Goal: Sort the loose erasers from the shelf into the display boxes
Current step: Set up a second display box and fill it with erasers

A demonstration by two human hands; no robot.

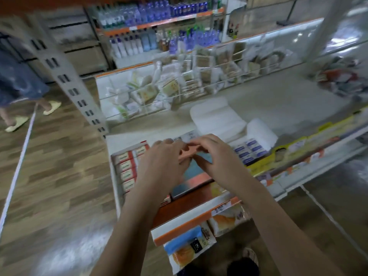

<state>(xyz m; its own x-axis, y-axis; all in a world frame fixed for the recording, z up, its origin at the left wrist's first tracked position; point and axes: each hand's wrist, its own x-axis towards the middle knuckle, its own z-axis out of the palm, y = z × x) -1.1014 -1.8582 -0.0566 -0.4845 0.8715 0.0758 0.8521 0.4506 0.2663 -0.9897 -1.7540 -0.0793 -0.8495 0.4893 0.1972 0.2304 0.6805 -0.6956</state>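
Eraser [186, 154], seemingly pinched between both hands [187, 156]

My fingers pinch a blurred pink eraser [186, 154] above a blue-and-pink display box [194, 176], between the red-labelled box [127, 168] and blue-labelled box [249, 151].

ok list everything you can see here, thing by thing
red and white eraser boxes: one stacked row, display box on the shelf's left
blue and white eraser boxes: several, display box on the right
white foam packs: two, behind the boxes
clear bins of packets: one row, shelf behind
bottles: many, blue and white, far shelves
snack bags: a few, orange and blue, lower shelf
passer-by's sandals: two, yellow, floor left
left hand: over the middle box, grip unclear
right hand: meets the left, grip unclear
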